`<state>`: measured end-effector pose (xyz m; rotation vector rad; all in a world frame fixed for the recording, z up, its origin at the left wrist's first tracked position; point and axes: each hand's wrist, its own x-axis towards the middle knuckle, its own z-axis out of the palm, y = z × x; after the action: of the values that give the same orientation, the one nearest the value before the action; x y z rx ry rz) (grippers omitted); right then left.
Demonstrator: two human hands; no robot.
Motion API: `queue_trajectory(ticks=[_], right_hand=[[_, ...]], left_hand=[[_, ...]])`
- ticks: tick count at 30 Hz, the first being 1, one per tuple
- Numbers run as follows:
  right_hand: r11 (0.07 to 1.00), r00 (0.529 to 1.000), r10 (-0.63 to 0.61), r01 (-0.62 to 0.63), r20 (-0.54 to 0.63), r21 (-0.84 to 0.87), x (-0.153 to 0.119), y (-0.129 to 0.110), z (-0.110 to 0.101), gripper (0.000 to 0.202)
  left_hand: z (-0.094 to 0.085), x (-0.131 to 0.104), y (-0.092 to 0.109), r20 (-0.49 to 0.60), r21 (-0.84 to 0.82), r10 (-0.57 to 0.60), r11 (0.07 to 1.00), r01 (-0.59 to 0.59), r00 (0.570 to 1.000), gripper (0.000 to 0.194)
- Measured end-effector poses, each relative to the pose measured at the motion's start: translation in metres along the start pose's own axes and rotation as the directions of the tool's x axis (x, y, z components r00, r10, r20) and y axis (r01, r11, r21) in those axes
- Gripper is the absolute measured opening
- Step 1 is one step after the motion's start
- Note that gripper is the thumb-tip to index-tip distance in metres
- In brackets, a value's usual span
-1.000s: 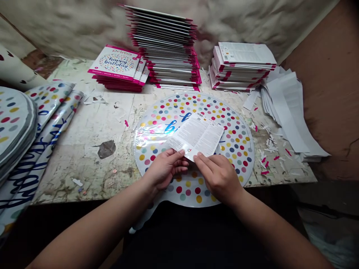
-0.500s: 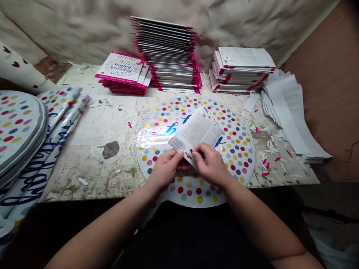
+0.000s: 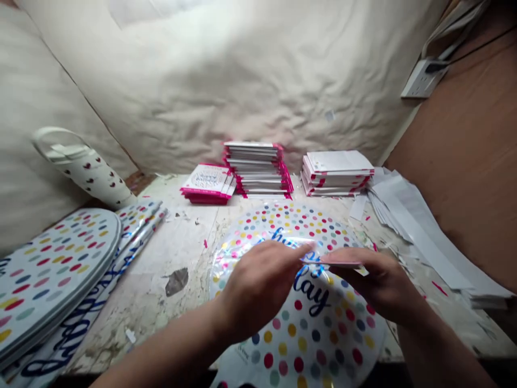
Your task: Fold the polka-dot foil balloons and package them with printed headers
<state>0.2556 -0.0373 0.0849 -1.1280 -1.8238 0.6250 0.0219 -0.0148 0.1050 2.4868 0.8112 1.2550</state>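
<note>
A flat printed packet [image 3: 342, 264] is held level above the balloon and seen almost edge-on. My right hand [image 3: 377, 277] grips it at the right, thumb and fingers on its two sides. At its left end my left hand [image 3: 260, 285] is closed, fingertips pinching the edge; the far fingers are hidden and slightly blurred. Under both hands lies a round foil balloon [image 3: 283, 328], flat, white with coloured dots and blue lettering. Its lower part reaches the table's front edge.
Pink-edged packets stand in a low pile [image 3: 208, 183], a taller stack [image 3: 258, 170] and a white-topped stack [image 3: 337, 172]. Paper strips [image 3: 420, 231] lie right. Dotted foil balloons [image 3: 60, 269] are piled left, near a heart-print cup holder [image 3: 91, 172]. A socket strip [image 3: 424, 78] hangs on the wall.
The view has tilted up, showing more wall. The packet has gone from back-face-up to nearly edge-on. My right hand has moved right along it, and my hands are farther apart.
</note>
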Motion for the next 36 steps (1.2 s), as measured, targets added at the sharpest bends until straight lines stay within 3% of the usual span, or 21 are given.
queue_trajectory(ticks=[2,4,5,6,7,8,9,11,12,14,18,21,24,26,27,28,29,32,34,36], right_hand=[[0.943,0.982,0.164,-0.128,-0.097,0.306,0.009,0.011,0.013,0.017],[0.836,0.933,0.308,-0.172,-0.184,0.522,0.016,0.026,0.023,0.028],[0.793,0.919,0.342,-0.169,-0.198,0.586,0.018,0.033,0.026,0.036],[0.763,0.909,0.363,-0.165,-0.204,0.625,0.020,0.039,0.027,0.044],[0.747,0.898,0.384,-0.165,-0.214,0.644,0.021,0.044,0.027,0.048],[0.740,0.885,0.406,-0.173,-0.227,0.650,0.021,0.049,0.026,0.050],[0.738,0.872,0.432,-0.194,-0.231,0.646,0.019,0.053,0.025,0.049],[0.735,0.850,0.487,-0.273,-0.203,0.620,0.014,0.059,0.022,0.045],[0.734,0.843,0.507,-0.313,-0.179,0.603,0.010,0.061,0.021,0.044],[0.738,0.841,0.521,-0.361,-0.143,0.570,0.002,0.066,0.023,0.043],[0.766,0.835,0.538,-0.426,-0.117,0.481,-0.012,0.074,0.028,0.041],[0.804,0.837,0.542,-0.491,-0.075,0.335,-0.022,0.071,0.022,0.038],[0.878,0.876,0.474,-0.478,0.088,0.034,-0.042,0.056,0.010,0.032],[0.928,0.876,0.370,-0.328,0.310,-0.178,-0.063,0.045,0.006,0.040],[0.942,0.859,0.310,-0.222,0.408,-0.250,-0.075,0.042,0.007,0.052],[0.946,0.844,0.253,-0.112,0.474,-0.305,-0.088,0.039,0.010,0.064],[0.938,0.840,0.194,-0.008,0.506,-0.346,-0.100,0.039,0.014,0.072],[0.888,0.881,0.013,0.208,0.473,-0.411,-0.128,0.043,0.029,0.070],[0.892,0.911,-0.066,0.236,0.406,-0.385,-0.135,0.045,0.033,0.062],[0.922,0.943,-0.055,0.175,0.328,-0.347,-0.133,0.045,0.032,0.053]], left_hand=[[-0.006,0.006,-0.005,-0.050,-0.117,-0.165,0.980,0.159,0.985,0.043],[-0.010,0.008,-0.014,0.095,-0.200,-0.257,0.942,0.271,0.962,0.029],[-0.013,0.009,-0.020,0.141,-0.186,-0.247,0.944,0.271,0.959,0.019],[-0.018,0.013,-0.027,0.116,-0.126,-0.217,0.965,0.231,0.969,0.015],[-0.024,0.021,-0.036,0.025,-0.014,-0.160,0.987,0.161,0.987,0.016],[-0.032,0.032,-0.046,-0.101,0.142,-0.074,0.986,0.088,0.992,0.019],[-0.041,0.047,-0.059,-0.231,0.324,0.050,0.946,0.028,0.972,0.022],[-0.058,0.086,-0.092,-0.254,0.626,0.136,0.778,0.056,0.958,0.029],[-0.065,0.108,-0.112,-0.216,0.719,0.100,0.689,0.090,0.971,0.031],[-0.069,0.147,-0.152,-0.088,0.834,-0.108,0.536,0.132,0.990,0.035],[-0.053,0.195,-0.213,0.077,0.840,-0.239,0.538,0.067,0.968,0.033],[-0.038,0.209,-0.225,0.123,0.834,-0.276,0.550,0.052,0.953,0.039],[-0.022,0.198,-0.203,0.089,0.821,-0.237,0.567,0.063,0.967,0.053],[-0.007,0.165,-0.170,0.130,0.761,-0.151,0.649,-0.001,0.980,0.050],[0.002,0.140,-0.148,0.218,0.683,-0.097,0.726,-0.081,0.971,0.042],[0.011,0.110,-0.124,0.367,0.565,-0.079,0.810,-0.155,0.927,0.033],[0.019,0.076,-0.098,0.525,0.420,-0.059,0.885,-0.199,0.849,0.028],[0.035,-0.023,-0.028,0.761,0.019,0.086,0.988,-0.154,0.643,0.019],[0.038,-0.069,0.003,0.785,-0.065,0.104,0.994,-0.085,0.611,0.026],[0.036,-0.091,0.017,0.772,-0.021,0.017,1.000,-0.002,0.635,0.021]])
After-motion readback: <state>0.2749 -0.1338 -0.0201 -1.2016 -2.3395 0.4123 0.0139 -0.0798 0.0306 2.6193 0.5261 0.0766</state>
